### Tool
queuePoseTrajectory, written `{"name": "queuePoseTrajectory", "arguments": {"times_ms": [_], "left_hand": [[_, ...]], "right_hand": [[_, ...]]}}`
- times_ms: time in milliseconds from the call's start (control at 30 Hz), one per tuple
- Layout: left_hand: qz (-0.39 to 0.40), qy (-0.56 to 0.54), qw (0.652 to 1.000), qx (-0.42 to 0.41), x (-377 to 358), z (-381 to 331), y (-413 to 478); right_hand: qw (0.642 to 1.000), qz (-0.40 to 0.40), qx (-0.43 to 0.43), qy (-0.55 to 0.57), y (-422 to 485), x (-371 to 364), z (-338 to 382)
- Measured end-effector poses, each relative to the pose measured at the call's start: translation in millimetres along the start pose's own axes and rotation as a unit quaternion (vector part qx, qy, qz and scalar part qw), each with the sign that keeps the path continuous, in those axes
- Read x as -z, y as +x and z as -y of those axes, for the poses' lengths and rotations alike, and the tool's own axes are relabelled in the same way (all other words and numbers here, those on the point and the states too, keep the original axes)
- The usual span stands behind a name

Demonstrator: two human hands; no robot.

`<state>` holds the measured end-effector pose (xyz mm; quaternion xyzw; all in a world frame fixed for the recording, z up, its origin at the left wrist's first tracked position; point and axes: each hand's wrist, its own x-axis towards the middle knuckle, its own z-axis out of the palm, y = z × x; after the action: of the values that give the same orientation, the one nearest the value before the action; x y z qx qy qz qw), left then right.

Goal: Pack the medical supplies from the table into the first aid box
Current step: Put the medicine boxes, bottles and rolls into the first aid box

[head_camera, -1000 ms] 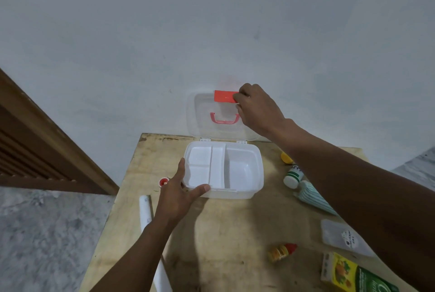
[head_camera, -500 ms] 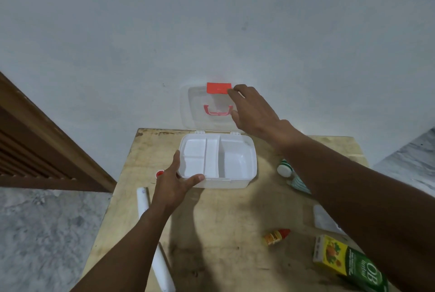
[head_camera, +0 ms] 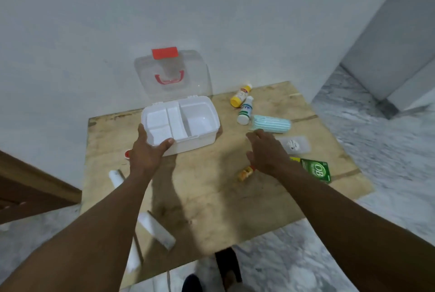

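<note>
Head view. The small orange bottle (head_camera: 246,172) is partly covered by the right wrist, and the green carton (head_camera: 316,170) is partly covered by the right forearm; a white tube (head_camera: 117,178) and a red cap (head_camera: 127,153) lie half hidden behind the left arm. Motion blur softens all labels. The wooden tabletop (head_camera: 211,197) abuts the wall at its far edge; its near and right edges drop to a marble floor. Bare wood lies open between the two arms. The first aid box (head_camera: 181,124) stands at the far left, its clear lid (head_camera: 173,75) upright against the wall and its compartments empty. The left hand (head_camera: 147,150) grips the box's near-left corner, thumb over the rim. The right hand (head_camera: 264,150) hovers palm down with fingers spread, holding nothing, just short of the striped bandage roll (head_camera: 270,123). A yellow bottle (head_camera: 240,95), a green-and-white bottle (head_camera: 245,111) and a clear pouch (head_camera: 294,144) lie nearby.
</note>
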<state>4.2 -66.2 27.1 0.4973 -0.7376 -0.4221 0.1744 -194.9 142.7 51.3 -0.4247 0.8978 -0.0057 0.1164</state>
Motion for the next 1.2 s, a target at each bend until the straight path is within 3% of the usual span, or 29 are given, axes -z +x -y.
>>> {"name": "queuePoseTrajectory", "arguments": {"times_ms": [367, 1200], "left_hand": [[-0.001, 0.020, 1.000, 0.004, -0.8, 3.8, 2.0], [0.006, -0.025, 1.000, 0.017, 2.8, -4.4, -7.1]], "right_hand": [[0.981, 0.099, -0.123, -0.109, -58.7, -11.8, -70.2], [0.983, 0.049, -0.137, -0.116, -47.3, 5.0, -68.6]]}}
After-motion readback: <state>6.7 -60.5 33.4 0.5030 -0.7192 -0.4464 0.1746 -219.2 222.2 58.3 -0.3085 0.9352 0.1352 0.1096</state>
